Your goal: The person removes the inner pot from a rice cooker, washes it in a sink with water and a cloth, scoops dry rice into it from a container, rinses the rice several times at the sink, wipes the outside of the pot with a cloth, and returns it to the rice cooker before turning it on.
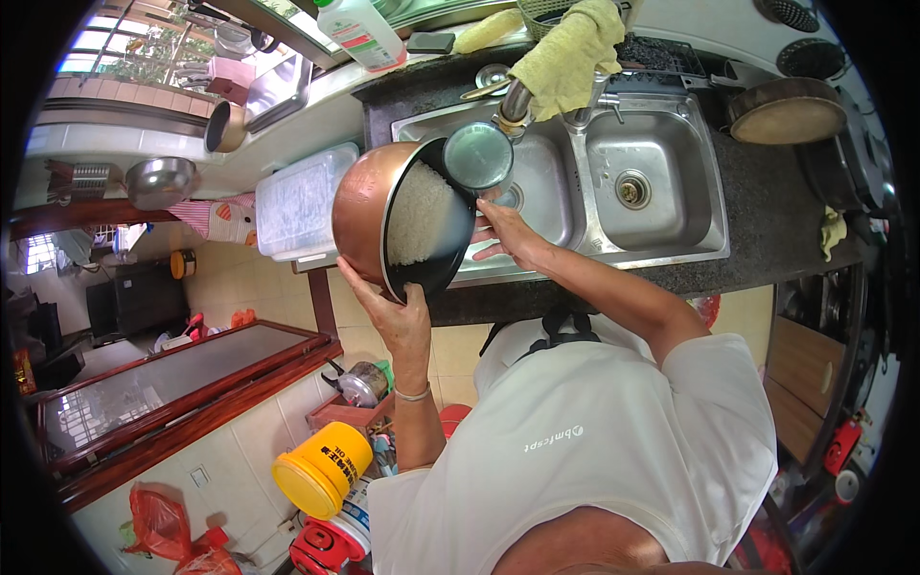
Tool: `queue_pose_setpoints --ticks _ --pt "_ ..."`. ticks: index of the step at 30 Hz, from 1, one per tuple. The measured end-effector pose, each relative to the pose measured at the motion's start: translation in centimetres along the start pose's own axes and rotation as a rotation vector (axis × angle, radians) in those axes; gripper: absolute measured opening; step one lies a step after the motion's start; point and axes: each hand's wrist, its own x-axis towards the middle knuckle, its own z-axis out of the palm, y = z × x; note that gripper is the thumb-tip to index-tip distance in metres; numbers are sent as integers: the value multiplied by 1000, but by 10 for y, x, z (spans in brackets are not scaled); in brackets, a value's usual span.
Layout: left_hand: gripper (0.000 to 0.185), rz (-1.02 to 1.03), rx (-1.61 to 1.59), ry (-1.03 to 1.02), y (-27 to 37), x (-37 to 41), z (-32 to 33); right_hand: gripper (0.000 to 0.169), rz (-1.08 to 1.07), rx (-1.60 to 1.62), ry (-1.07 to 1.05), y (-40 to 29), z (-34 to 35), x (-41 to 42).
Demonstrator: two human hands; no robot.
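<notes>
A copper-coloured inner pot with a dark inside is tilted over the left basin's edge. White rice and cloudy water lie in it. My left hand grips the pot's rim and side at the near left. My right hand is at the pot's right rim, its fingers spread; whether it bears on the rim is hard to tell. Just beyond, a round greenish vessel or lid overlaps the pot's edge, above the left basin; what holds it is not clear. A yellow cloth hangs over the faucet.
The right basin has a drain strainer. A lidded plastic box stands left of the sink, a steel bowl farther left. A bottle and a loofah stand behind; a round pan is at the right.
</notes>
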Motion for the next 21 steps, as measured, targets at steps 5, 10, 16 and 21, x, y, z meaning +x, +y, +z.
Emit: queue_pose_setpoints --ticks 5,10,16,21 --pt "93 -1 3 -5 3 2 1 50 -10 4 8 -3 1 0" --pt "94 18 22 1 6 3 1 47 -15 14 13 -4 2 1" --pt "93 19 10 3 5 4 4 45 -29 12 9 -4 0 3" --pt "94 2 -9 -2 4 5 5 45 -34 8 7 -4 -1 5"
